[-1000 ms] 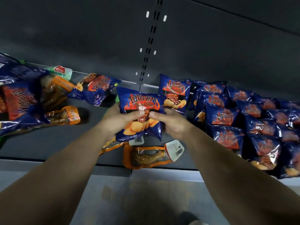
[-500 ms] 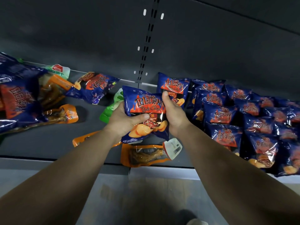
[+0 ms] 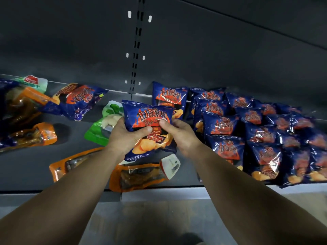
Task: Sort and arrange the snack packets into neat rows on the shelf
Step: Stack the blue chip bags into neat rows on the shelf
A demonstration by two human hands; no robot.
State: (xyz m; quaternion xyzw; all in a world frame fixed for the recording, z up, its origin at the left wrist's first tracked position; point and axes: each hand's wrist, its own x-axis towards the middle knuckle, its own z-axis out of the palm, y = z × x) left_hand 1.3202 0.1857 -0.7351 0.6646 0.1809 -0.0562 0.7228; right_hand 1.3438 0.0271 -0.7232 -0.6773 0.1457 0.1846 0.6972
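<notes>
Since a second ago, both hands have lifted the blue chip packet [image 3: 147, 129] away from the shelf's front edge and toward the back, uncovering the green packet [image 3: 102, 128] behind the left wrist.

Head view: the left hand [image 3: 126, 137] grips the packet's left edge, thumb curled across its face, and the right hand [image 3: 182, 134] pinches its right side, thumb on the print. It is held upright, long axis running from the person toward the back wall, label readable. An upright blue packet [image 3: 169, 98] stands just behind it, heading an unfilled column; the filled rows of blue packets [image 3: 247, 131] start immediately right of the right hand. I judge the held packet belongs in front of that upright one, a short push forward and right, the right hand being nearer. Orange packets [image 3: 139, 175] lie loose on the shelf [image 3: 26, 174] beneath the wrists.
</notes>
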